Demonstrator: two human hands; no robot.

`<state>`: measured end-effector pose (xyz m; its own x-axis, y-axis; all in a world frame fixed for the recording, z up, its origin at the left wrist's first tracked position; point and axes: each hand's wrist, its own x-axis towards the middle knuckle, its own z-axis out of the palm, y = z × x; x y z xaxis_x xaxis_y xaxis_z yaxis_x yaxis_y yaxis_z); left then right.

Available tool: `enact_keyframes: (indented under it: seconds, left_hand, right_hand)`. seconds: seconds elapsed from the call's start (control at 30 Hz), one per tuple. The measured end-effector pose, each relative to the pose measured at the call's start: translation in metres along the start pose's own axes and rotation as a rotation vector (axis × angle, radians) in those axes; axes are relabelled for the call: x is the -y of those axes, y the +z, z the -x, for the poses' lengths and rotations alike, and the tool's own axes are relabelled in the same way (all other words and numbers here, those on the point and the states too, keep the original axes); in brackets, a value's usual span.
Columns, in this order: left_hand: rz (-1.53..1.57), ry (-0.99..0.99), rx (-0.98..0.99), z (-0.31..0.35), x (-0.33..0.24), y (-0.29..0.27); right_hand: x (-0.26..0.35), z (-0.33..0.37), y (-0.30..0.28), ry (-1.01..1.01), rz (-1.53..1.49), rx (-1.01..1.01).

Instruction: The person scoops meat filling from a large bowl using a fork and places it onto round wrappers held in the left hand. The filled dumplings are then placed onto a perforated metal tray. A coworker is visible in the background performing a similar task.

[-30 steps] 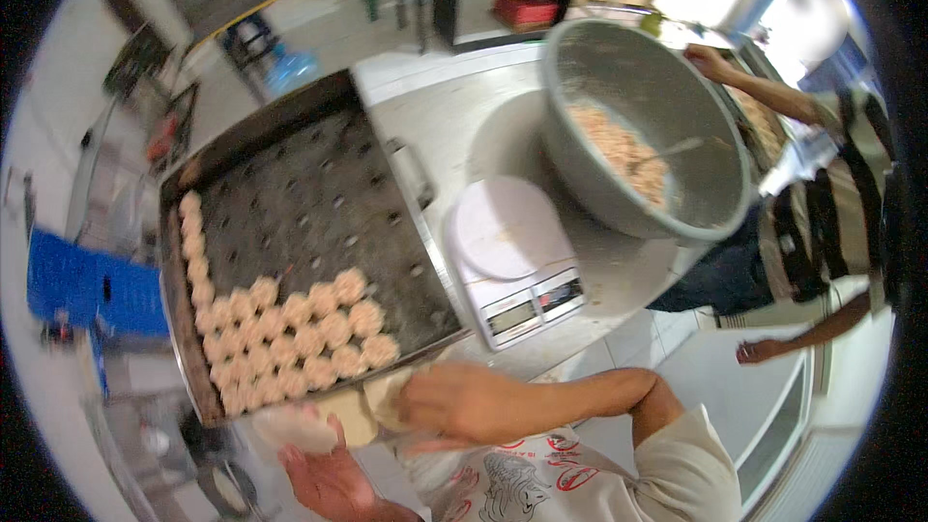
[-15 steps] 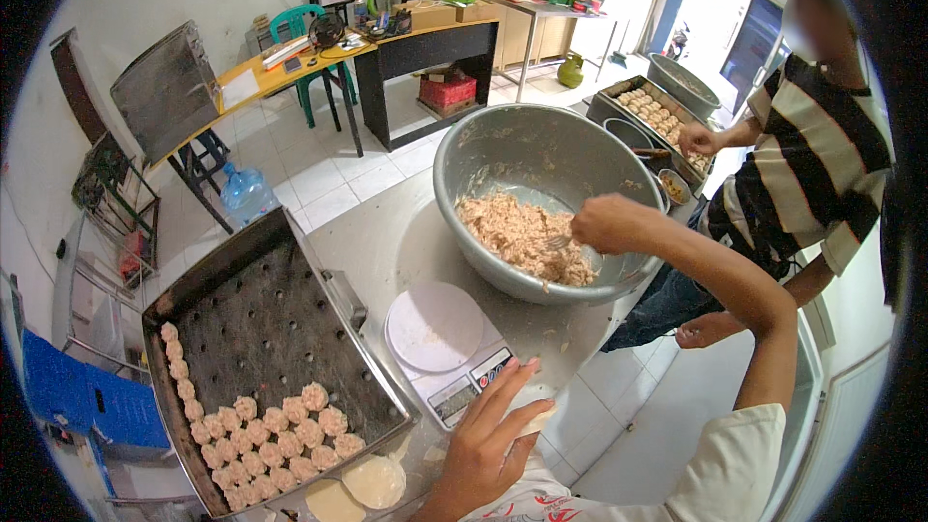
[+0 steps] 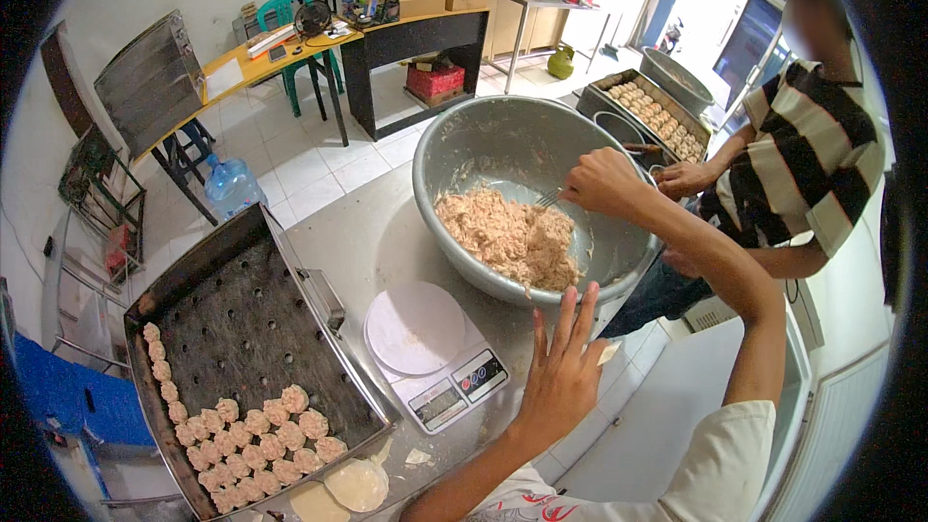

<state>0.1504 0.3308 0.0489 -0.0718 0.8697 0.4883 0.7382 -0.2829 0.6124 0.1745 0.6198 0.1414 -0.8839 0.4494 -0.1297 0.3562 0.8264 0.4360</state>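
My right hand (image 3: pixel 604 182) is closed round a metal fork (image 3: pixel 549 198) over a large grey bowl (image 3: pixel 440 222). The fork's tines are at the far side of a pinkish minced filling (image 3: pixel 503 237) inside. My left hand (image 3: pixel 561 377) has its fingers stretched toward the bowl's near rim. A thin pale dough wrapper (image 3: pixel 607 354) shows at its thumb side, mostly hidden by the hand. Left of that hand is a white kitchen scale (image 3: pixel 418 331). Further left, a dark perforated metal tray (image 3: pixel 232 309) holds rows of small filled dumplings (image 3: pixel 256 445).
Round dough wrappers (image 3: pixel 356 485) lie by the tray's near corner on the metal table (image 3: pixel 362 208). At the right, a person in a striped shirt (image 3: pixel 802 155) stands by another tray of dumplings (image 3: pixel 657 111). A yellow desk (image 3: pixel 232 87) and a water bottle (image 3: pixel 232 184) are beyond.
My left hand has moved up and right to the bowl's near rim, wrapper with it. The fork has shifted toward the far side, leaving the filling more heaped. The view has shifted slightly.
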Motion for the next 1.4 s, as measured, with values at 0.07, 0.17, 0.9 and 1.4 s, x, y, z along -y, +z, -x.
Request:
enact_keyframes:
  seconds: [0.07, 0.17, 0.9, 1.4]
  left_hand:
    - [-0.035, 0.022, -0.014, -0.001, 0.003, 0.001]
    - [-0.124, 0.0, 0.014, -0.001, 0.008, -0.001]
    - [0.72, -0.174, -0.096, 0.033, 0.015, -0.051]
    - [1.946, -0.741, -0.636, 0.074, 0.027, -0.098]
  right_hand:
    - [0.0, -0.004, -0.004, -0.112, -0.001, 0.091]
    - [0.005, -0.006, -0.006, -0.107, -0.135, 0.121]
    - [-0.003, 0.033, -0.051, -0.049, -0.607, -0.051]
    - [0.152, 0.1, -0.145, -0.31, -0.359, -0.017]
